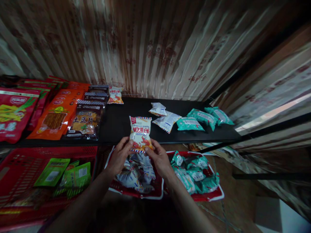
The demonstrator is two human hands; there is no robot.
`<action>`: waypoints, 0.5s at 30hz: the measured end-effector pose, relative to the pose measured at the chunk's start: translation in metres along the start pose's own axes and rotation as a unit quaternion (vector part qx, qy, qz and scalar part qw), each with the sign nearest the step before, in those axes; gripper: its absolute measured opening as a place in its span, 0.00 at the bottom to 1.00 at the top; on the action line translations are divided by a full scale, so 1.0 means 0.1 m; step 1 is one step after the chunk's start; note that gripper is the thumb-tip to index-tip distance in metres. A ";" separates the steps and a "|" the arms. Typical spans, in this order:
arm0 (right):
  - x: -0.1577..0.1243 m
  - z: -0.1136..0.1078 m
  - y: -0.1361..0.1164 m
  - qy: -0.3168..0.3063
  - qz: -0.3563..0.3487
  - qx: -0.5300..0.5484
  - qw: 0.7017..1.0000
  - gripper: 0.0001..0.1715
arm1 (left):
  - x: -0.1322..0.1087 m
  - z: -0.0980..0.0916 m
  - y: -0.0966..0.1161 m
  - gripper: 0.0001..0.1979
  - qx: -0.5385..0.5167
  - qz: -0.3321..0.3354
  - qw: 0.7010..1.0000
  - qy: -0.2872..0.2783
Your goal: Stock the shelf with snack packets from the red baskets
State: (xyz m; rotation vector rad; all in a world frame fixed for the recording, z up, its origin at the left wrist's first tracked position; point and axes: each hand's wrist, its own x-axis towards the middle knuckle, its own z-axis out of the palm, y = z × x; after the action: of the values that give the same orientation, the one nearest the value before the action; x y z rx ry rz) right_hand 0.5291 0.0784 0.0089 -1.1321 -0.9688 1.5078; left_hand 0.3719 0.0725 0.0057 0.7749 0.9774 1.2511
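A white and orange snack bag (141,133) is held upright between my two hands, just over the front edge of the black shelf (116,129). My left hand (120,155) grips its lower left corner, and my right hand (159,157) grips its lower right corner. Below it, a red basket (159,187) with a white rim holds several similar white bags (136,174). One matching bag (115,95) stands at the back of the shelf. Two more white bags (167,121) lie to the right of the held one.
Three teal bags (190,124) lie at the shelf's right end, above a basket of teal bags (191,174). Red, orange (57,116) and dark packets (86,119) fill the left. A large red basket (14,174) holds green packets (52,172). Black metal bars (262,176) stand right.
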 end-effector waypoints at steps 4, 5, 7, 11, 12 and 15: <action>-0.01 0.00 -0.01 0.000 -0.003 0.004 1.000 0.26 | 0.01 -0.03 0.01 0.16 0.035 -0.004 0.999 -0.002; -0.02 0.00 -0.02 -0.001 -0.002 0.006 1.000 0.26 | 0.01 -0.03 0.01 0.16 0.044 -0.001 0.999 0.005; -0.02 -0.01 -0.03 -0.004 0.000 0.008 1.000 0.25 | 0.03 -0.04 0.02 0.17 0.062 0.012 0.998 0.021; -0.02 -0.02 -0.03 -0.014 -0.001 0.025 1.000 0.23 | 0.05 -0.04 0.06 0.18 0.055 0.027 0.997 0.040; -0.02 -0.02 -0.02 -0.015 0.000 0.031 0.999 0.22 | 0.05 -0.04 0.07 0.19 0.046 0.022 0.998 0.039; 0.00 -0.02 0.00 -0.009 0.011 0.047 0.999 0.23 | 0.04 -0.03 0.11 0.20 0.036 0.015 0.999 0.036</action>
State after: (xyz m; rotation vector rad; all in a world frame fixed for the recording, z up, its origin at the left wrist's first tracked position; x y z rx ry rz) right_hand 0.5313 0.0787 0.0088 -1.0680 -0.8911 1.5662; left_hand 0.3648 0.0777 0.0135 0.8064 1.0774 1.2825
